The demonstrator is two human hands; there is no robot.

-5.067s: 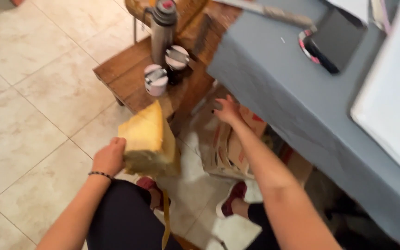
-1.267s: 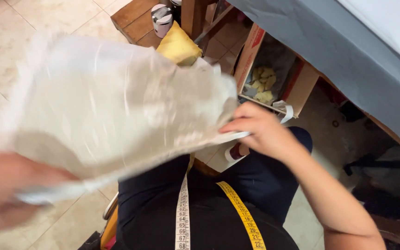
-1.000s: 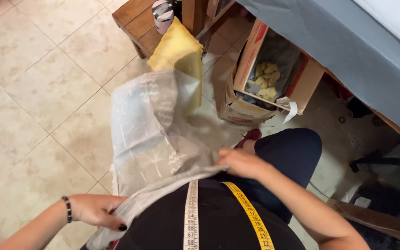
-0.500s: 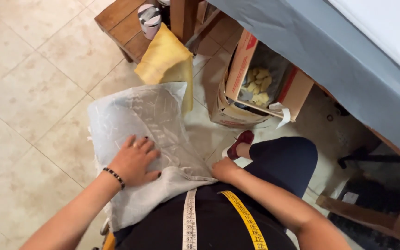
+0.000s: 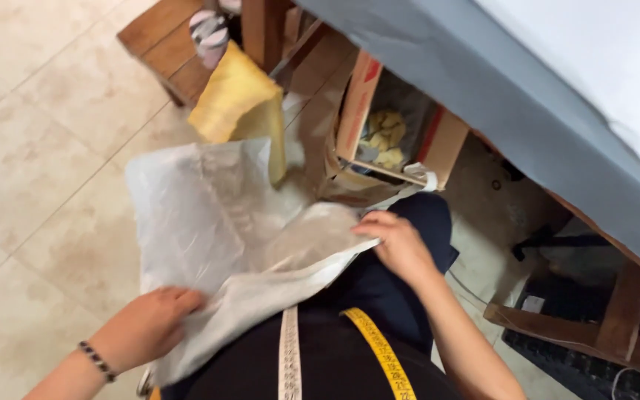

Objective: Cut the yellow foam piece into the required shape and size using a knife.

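Observation:
A large sheet of thin whitish fabric (image 5: 209, 222) lies spread over my lap. My left hand (image 5: 150, 326) grips its near left edge, fingers closed on the cloth. My right hand (image 5: 398, 244) rests on my dark-trousered thigh, pinching the sheet's right edge with its fingertips. A yellow and white measuring tape (image 5: 368, 348) hangs from my neck down my front. Beyond the sheet stands a yellow foam block (image 5: 235, 104), partly hidden by the fabric.
An open cardboard box (image 5: 390, 130) with yellow scraps sits under a grey-covered table (image 5: 527, 96). A wooden stool (image 5: 172, 44) with striped cups (image 5: 207, 30) stands on the tiled floor at the top. Wooden table legs (image 5: 616, 318) are at lower right.
The sheet, held up wide before, has come down onto my lap. My left hand slid from pressing its middle back to the near left edge; my right hand shifted onto the right edge.

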